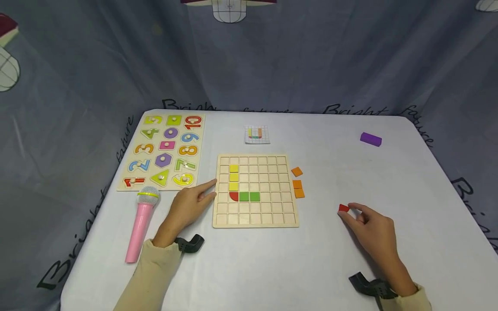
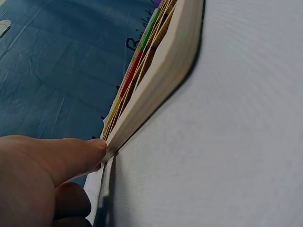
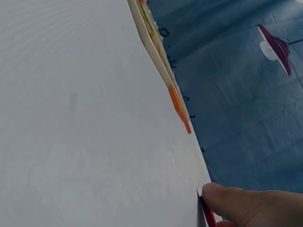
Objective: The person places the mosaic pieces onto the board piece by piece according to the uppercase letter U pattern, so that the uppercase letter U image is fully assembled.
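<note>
Right hand (image 1: 373, 231) pinches a red tile (image 1: 343, 207) between thumb and forefinger tips. Left hand (image 1: 188, 207), thumb and forefinger spread, touches the board (image 1: 254, 207) immediately right of its fingertips. Advised: light edge grip, board held steady.

"Where's the left hand (image 1: 188, 207)?"

"Left of the tabletop's (image 1: 327, 259) middle, its forearm (image 1: 149, 272) slanting in from the near edge. Forefinger (image 1: 205, 186) and thumb (image 2: 75, 153) extend toward the right edge; the other fingers (image 2: 71, 201) tuck under."

"And the right hand (image 1: 375, 233)?"

"Closer to the right edge, wrist (image 1: 402, 276) angled in from the near side, thumb and forefinger tips bent into a pinch."
</note>
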Demonstrator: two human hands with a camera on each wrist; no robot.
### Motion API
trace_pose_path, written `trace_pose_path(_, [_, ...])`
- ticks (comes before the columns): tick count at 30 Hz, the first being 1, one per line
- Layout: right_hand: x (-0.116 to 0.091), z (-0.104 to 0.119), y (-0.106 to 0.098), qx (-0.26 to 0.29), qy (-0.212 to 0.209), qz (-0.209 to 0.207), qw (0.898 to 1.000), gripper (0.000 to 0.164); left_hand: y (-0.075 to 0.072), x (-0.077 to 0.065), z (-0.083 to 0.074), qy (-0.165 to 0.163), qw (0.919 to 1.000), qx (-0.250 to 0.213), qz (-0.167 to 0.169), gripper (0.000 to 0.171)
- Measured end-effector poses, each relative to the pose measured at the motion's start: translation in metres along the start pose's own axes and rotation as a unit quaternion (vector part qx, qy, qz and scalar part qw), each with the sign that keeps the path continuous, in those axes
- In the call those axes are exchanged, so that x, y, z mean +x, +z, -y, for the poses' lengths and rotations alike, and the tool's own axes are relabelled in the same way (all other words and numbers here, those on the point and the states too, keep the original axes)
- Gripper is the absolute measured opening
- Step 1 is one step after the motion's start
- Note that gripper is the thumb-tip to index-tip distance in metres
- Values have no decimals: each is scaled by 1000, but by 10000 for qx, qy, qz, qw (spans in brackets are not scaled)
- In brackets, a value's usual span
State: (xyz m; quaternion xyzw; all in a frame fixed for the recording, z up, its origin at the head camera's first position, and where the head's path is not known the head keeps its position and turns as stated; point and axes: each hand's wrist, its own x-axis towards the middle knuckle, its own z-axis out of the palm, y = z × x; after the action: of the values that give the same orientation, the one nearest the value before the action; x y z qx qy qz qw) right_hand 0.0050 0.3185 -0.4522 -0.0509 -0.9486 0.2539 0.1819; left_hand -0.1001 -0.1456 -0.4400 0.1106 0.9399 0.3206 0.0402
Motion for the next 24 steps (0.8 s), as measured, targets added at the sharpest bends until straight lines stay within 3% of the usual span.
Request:
trace_pose_path(11, [6, 8, 6, 38, -150, 54, 9999, 22, -1, 0, -1, -34, 10000, -20, -15, 46])
trace_pose_path(24, [13, 19, 15, -109, -608, 462, 9970, 29, -1, -1, -1, 41, 10000, -6, -64, 45])
